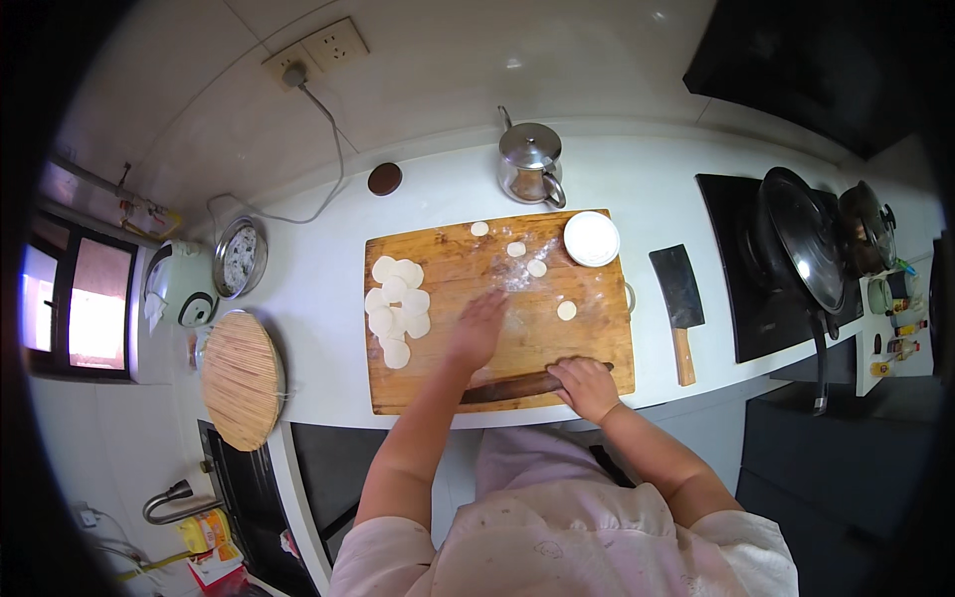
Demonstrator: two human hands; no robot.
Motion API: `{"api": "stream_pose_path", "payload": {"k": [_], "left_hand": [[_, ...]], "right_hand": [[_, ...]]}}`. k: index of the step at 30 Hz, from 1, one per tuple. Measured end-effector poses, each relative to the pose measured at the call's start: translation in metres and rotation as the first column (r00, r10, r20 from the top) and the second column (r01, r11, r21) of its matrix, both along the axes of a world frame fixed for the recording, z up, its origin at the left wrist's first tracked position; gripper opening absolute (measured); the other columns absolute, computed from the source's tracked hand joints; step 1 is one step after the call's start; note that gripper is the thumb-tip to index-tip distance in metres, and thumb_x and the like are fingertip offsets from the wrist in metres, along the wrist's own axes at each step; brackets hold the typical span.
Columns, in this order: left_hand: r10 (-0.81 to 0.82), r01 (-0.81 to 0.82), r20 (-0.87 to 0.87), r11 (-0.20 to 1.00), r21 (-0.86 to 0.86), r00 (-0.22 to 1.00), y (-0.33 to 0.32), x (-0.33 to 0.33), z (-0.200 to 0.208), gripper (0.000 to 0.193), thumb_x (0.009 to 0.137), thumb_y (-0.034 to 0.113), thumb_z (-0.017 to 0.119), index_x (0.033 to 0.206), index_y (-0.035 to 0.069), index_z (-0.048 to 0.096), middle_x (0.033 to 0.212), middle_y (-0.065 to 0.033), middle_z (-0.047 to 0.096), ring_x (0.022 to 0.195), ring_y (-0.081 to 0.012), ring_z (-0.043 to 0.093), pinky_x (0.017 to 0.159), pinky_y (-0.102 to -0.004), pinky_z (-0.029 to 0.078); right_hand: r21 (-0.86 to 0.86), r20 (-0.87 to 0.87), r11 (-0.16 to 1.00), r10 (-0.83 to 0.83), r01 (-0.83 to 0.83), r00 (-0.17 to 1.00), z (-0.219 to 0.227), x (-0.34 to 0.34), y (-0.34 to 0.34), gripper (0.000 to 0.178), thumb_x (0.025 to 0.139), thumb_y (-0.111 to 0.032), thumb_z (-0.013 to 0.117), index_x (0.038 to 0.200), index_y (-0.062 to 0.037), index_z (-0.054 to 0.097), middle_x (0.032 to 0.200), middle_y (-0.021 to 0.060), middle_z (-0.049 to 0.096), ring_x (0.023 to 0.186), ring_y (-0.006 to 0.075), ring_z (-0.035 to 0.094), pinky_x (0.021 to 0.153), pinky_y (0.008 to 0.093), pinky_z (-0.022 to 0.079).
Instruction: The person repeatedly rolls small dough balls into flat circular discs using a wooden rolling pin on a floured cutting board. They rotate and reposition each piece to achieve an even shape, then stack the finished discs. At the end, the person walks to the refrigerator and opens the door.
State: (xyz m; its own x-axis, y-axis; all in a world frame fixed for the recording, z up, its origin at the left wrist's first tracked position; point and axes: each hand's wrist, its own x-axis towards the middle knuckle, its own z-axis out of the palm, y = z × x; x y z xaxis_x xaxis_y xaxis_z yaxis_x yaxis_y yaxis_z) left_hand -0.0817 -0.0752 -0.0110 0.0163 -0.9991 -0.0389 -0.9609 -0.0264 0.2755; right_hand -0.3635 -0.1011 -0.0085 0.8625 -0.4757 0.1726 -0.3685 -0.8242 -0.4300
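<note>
My left hand [481, 324] is stretched over the middle of a wooden cutting board [438, 383], fingers extended at the edge of a patch of white flour [514, 273]. Whether anything lies beneath it is hidden. Near the board's front edge, my right hand [587, 386] grips the right part of a dark rolling pin [512, 387]. My left forearm crosses near the pin's left end. Several thin round dough wrappers [395, 311] overlap at the board's left. Small flattened dough pieces [537, 268] lie around the flour, one [566, 310] farther right. A round white lid or container [592, 239] sits at the far right corner.
A cleaver [678, 298] lies right of the board, beside a black cooktop with a lidded wok [801, 239]. Behind stands a steel kettle [530, 159]. At left are a round slatted tray [242, 378] and a metal bowl with white contents [240, 257].
</note>
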Motion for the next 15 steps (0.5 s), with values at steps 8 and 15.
{"api": "stream_pose_path", "payload": {"k": [8,15], "left_hand": [[0.162,-0.17,-0.266,0.985,-0.009,0.95,0.019,0.026,0.005,0.038,0.087,0.009,0.066,0.124,0.006,0.063,0.127,-0.0136,0.062,0.118,-0.0337,0.057,0.099,-0.0415,0.049],[0.421,-0.355,-0.316,0.902,0.247,0.85,0.004,0.028,0.025,0.023,0.078,0.014,0.078,0.096,0.004,0.068,0.104,-0.0147,0.068,0.098,-0.0352,0.064,0.083,-0.0453,0.052]], "right_hand": [[-0.002,0.008,1.0,-0.003,0.003,1.0,0.001,0.001,0.0,0.052,0.078,-0.024,0.075,0.127,-0.0125,0.059,0.121,0.0062,0.062,0.111,0.0263,0.058,0.096,0.0405,0.046],[-0.04,0.028,0.999,-0.01,0.011,1.0,0.003,0.002,-0.001,0.052,0.078,-0.023,0.075,0.126,-0.0123,0.059,0.118,0.0057,0.062,0.108,0.026,0.058,0.095,0.0401,0.046]]}}
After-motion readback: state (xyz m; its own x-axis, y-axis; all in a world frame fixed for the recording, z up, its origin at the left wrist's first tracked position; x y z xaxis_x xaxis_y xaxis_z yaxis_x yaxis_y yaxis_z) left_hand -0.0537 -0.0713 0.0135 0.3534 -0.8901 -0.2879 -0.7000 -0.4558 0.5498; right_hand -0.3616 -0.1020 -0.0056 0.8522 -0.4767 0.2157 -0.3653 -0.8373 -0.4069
